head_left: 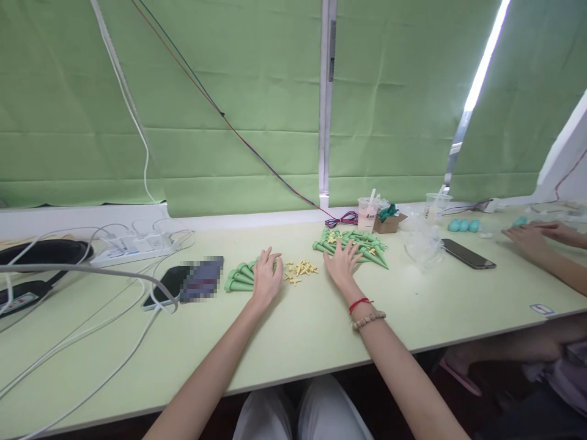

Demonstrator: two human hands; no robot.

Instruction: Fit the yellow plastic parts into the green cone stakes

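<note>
My left hand [268,276] rests over the right end of a row of green plastic spikes [239,278], its fingers stretched out. Their tips are hidden under the palm. Between my hands lies a small heap of pale yellow pieces [302,269], little pegs or cross shapes. My right hand [341,264] lies with spread fingers at the near left side of a larger pile of green spikes [367,247], touching or just above it. A few yellow bits sit among that pile. A red cord and a beaded bracelet circle my right wrist.
Phones [172,284] and white cables [137,287] lie left, near a power strip [135,247]. Behind the pile stand a drink cup [367,214] and a small cardboard box [387,225]. A plastic bag [422,244], a dark phone [468,253] and another person's hands [534,238] are right.
</note>
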